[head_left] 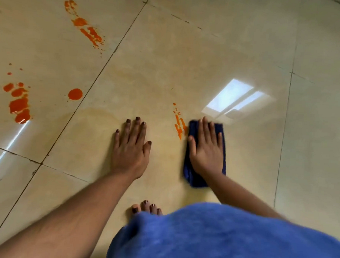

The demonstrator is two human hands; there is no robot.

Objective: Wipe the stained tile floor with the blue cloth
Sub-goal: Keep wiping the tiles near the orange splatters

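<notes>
My right hand [206,148] presses flat, fingers straight, on a folded dark blue cloth [190,175] lying on the beige tile floor [168,59]. A thin orange streak [179,122] sits just left of the cloth's far corner. My left hand [130,146] rests flat on the tile, fingers spread, holding nothing. Larger orange stains lie further left: a blotchy patch [18,103], a round drop [75,94] and a long smear [86,26] at the far left. A faint yellowish haze covers the tile around my hands.
My bare toes [147,207] show below the hands, beside my blue garment [228,240] filling the lower right. Dark grout lines [101,72] cross the floor. A bright window reflection [233,97] glares on the tile just beyond the cloth.
</notes>
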